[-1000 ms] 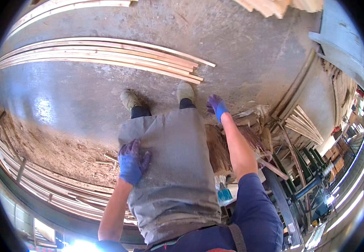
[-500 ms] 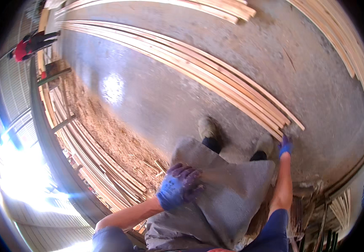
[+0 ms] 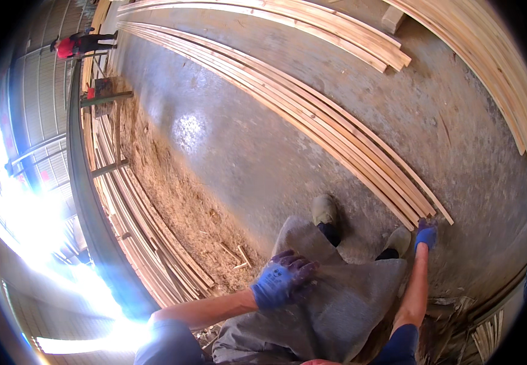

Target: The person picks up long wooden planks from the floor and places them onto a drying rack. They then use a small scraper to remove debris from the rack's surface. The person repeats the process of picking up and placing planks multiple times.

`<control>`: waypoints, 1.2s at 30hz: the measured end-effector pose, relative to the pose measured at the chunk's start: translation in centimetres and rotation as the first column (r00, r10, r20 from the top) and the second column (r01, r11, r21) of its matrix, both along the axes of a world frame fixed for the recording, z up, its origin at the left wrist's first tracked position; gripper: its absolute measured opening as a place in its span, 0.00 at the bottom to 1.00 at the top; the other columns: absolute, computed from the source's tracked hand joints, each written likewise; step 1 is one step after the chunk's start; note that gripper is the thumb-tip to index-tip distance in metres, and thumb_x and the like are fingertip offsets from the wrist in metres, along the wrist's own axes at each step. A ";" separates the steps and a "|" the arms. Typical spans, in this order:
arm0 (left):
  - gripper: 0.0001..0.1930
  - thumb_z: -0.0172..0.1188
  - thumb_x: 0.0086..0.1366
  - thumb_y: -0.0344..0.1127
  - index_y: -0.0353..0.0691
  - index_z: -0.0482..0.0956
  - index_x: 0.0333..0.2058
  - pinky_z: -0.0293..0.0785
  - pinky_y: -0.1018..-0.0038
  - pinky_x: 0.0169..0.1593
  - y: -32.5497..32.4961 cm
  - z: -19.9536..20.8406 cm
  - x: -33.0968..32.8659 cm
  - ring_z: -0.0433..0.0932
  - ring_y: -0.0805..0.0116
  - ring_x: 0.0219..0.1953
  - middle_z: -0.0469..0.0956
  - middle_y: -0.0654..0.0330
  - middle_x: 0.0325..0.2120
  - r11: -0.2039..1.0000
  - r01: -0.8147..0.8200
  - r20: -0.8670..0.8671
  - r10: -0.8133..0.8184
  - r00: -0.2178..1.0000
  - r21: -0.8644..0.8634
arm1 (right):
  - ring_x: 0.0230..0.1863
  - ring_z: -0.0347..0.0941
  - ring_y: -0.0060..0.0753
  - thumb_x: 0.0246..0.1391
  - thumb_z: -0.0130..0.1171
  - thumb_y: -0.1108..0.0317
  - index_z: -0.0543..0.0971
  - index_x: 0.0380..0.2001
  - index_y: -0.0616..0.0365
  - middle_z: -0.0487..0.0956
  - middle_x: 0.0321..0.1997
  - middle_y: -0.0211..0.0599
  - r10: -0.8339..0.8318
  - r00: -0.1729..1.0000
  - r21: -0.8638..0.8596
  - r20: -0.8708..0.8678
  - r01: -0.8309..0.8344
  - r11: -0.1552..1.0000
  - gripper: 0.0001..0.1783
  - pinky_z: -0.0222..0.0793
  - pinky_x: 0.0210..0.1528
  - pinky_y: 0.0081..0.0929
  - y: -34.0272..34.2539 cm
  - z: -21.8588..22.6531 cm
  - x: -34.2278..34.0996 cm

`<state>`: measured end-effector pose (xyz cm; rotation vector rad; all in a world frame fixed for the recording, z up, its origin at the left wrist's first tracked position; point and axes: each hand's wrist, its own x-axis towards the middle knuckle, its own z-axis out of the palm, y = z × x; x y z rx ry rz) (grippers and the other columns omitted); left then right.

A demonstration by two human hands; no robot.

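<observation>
- a gloved right hand reached the near ends of long boards on the floor, its fingers' grip unclear
- the gloved left hand lay on a grey apron, fingers loosely spread

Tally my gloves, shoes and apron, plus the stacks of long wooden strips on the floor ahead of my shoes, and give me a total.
Blue gloves: 2
Shoes: 2
Grey apron: 1
Stacks of wooden strips: 3 (middle stack, far stack, right-hand stack)
Total: 8
</observation>
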<state>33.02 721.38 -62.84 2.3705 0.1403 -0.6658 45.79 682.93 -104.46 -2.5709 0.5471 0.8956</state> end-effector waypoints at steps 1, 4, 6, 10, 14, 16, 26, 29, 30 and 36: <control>0.21 0.64 0.58 0.41 0.35 0.75 0.47 0.73 0.58 0.47 0.2 -0.2 0.0 0.79 0.51 0.41 0.80 0.49 0.39 1.000 0.007 0.014 -0.007 1.000 -0.012 | 0.60 0.71 0.53 0.52 0.63 0.47 0.69 0.58 0.71 0.74 0.58 0.59 -0.018 0.998 0.025 0.054 0.016 1.000 0.41 0.66 0.59 0.40 0.1 -1.0 -0.1; 0.21 0.64 0.58 0.41 0.36 0.75 0.47 0.73 0.58 0.48 1.2 -0.4 0.8 0.79 0.51 0.41 0.80 0.49 0.39 0.998 0.032 0.045 -0.030 0.999 -0.049 | 0.61 0.69 0.53 0.51 0.64 0.46 0.66 0.61 0.70 0.71 0.61 0.60 -0.080 0.987 -0.027 0.136 0.084 0.996 0.44 0.65 0.61 0.39 0.6 -4.0 -0.3; 0.21 0.64 0.57 0.41 0.36 0.75 0.47 0.73 0.58 0.48 1.4 -0.3 0.5 0.79 0.51 0.42 0.80 0.49 0.38 0.998 0.016 0.039 -0.014 0.999 -0.054 | 0.60 0.71 0.50 0.52 0.65 0.47 0.63 0.63 0.67 0.72 0.60 0.58 -0.090 0.991 -0.142 0.104 0.104 0.984 0.45 0.68 0.58 0.40 1.7 -4.4 -0.2; 0.22 0.65 0.56 0.40 0.36 0.75 0.47 0.72 0.57 0.50 1.2 0.0 -0.2 0.79 0.51 0.43 0.80 0.49 0.39 0.999 -0.035 0.008 0.035 0.999 -0.040 | 0.54 0.74 0.38 0.54 0.66 0.51 0.59 0.67 0.60 0.72 0.61 0.47 -0.558 0.811 0.275 -0.175 0.585 0.763 0.45 0.75 0.45 0.40 2.2 -2.7 0.1; 0.21 0.65 0.56 0.40 0.37 0.76 0.47 0.72 0.57 0.50 1.2 0.0 -0.2 0.79 0.52 0.43 0.80 0.50 0.39 0.999 -0.023 0.014 0.024 1.000 -0.030 | 0.49 0.76 0.33 0.55 0.65 0.52 0.58 0.67 0.59 0.73 0.60 0.41 -0.526 0.804 0.289 -0.278 0.592 0.752 0.44 0.76 0.37 0.37 3.1 -3.0 -0.5; 0.21 0.64 0.56 0.40 0.37 0.76 0.47 0.72 0.57 0.51 1.0 0.2 0.0 0.79 0.52 0.43 0.80 0.50 0.39 1.000 -0.020 0.014 0.020 1.000 -0.023 | 0.44 0.77 0.33 0.55 0.65 0.51 0.59 0.66 0.60 0.76 0.56 0.40 -0.475 0.848 0.340 -0.233 0.529 0.778 0.43 0.76 0.34 0.36 2.2 -4.1 -1.0; 0.19 0.64 0.58 0.39 0.38 0.76 0.46 0.72 0.57 0.49 1.1 0.3 1.3 0.79 0.51 0.42 0.80 0.50 0.40 0.999 -0.021 -0.001 0.021 1.000 -0.042 | 0.40 0.81 0.42 0.55 0.63 0.50 0.78 0.47 0.69 0.82 0.44 0.54 -0.363 0.932 0.122 0.020 0.358 0.926 0.30 0.76 0.35 0.37 1.3 -4.3 1.0; 0.18 0.64 0.57 0.39 0.39 0.77 0.45 0.72 0.56 0.50 1.4 -0.6 1.4 0.79 0.51 0.42 0.80 0.50 0.40 0.996 -0.013 0.004 0.014 1.000 -0.084 | 0.40 0.81 0.48 0.53 0.64 0.47 0.79 0.45 0.72 0.82 0.45 0.56 -0.322 0.930 0.087 0.178 0.311 0.946 0.33 0.76 0.38 0.40 -0.4 -3.6 1.7; 0.17 0.64 0.57 0.39 0.39 0.77 0.44 0.72 0.56 0.50 1.3 -0.7 1.0 0.79 0.51 0.42 0.80 0.50 0.39 0.997 -0.021 -0.005 0.020 1.000 -0.073 | 0.39 0.81 0.50 0.53 0.64 0.46 0.79 0.45 0.72 0.82 0.46 0.56 -0.281 0.939 0.072 0.200 0.272 0.960 0.34 0.76 0.39 0.41 -0.9 -3.0 2.1; 0.16 0.63 0.56 0.40 0.40 0.78 0.42 0.72 0.57 0.50 1.1 -1.0 1.6 0.79 0.52 0.42 0.80 0.52 0.38 0.999 0.009 0.050 -0.006 0.999 -0.053 | 0.44 0.79 0.43 0.54 0.65 0.53 0.76 0.49 0.71 0.82 0.44 0.50 -0.490 0.866 0.154 0.094 0.474 0.867 0.30 0.74 0.47 0.35 -0.8 -5.8 1.0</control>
